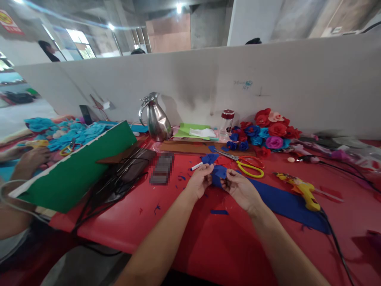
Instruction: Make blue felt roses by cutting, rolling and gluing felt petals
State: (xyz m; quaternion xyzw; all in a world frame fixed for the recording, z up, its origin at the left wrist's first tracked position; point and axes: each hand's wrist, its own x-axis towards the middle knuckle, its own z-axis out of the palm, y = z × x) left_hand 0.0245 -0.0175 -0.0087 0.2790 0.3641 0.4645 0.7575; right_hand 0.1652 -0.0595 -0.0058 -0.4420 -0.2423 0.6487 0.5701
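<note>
Between my two hands is a small piece of blue crepe paper [219,173], pinched at its edges. My left hand [201,181] grips its left side, fingers closed. On the other side my right hand [240,188] pinches the right edge. A long blue paper strip [282,202] lies on the table beyond and to the right of my right hand. Just past my left hand lie a white marker [196,166] and another blue paper piece [210,159]. Scissors with yellow handles [250,168] rest behind my right hand. A yellow glue gun [308,194] lies on the blue strip.
A green board [80,171] stands at left; beyond it a co-worker's hand [34,161] is near turquoise paper. A steel jug [157,119], a glass bottle [226,123] and paper flowers [274,131] line the back. A dark, blurred-out object [162,169] lies left. Blue scraps dot the red table [125,226].
</note>
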